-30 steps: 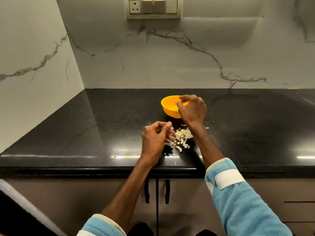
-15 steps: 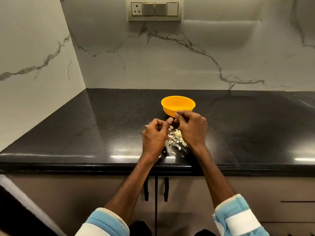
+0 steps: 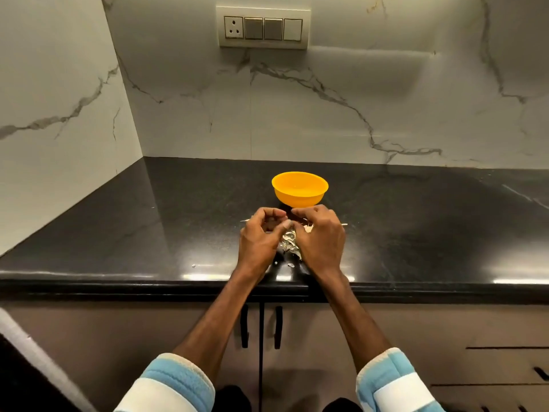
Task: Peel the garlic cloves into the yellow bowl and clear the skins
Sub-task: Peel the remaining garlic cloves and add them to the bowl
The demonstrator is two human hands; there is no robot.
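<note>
Both hands low over the skins pile (image 3: 289, 244), just in front of the yellow bowl (image 3: 300, 190) on the black counter (image 3: 178, 221). Left hand (image 3: 260, 237) & right hand (image 3: 322, 233) are curled, fingertips meeting. There's a small pale bit pinched betw. them, prob. the garlic clove (image 3: 286, 223), but it's mostly hidden so can't be sure. Handling: the clove should be light, firm, a bit slippery once bare. The skin's papery & brittle and comes off in flakes, so nip it at the tip w/ a nail & peel back, steadying the body w/ the other thumb. Vs 1 s ago: right hand was up at the bowl rim, now it's back against the left. Bowl hasn't budged, pile's in the same spot.
</note>
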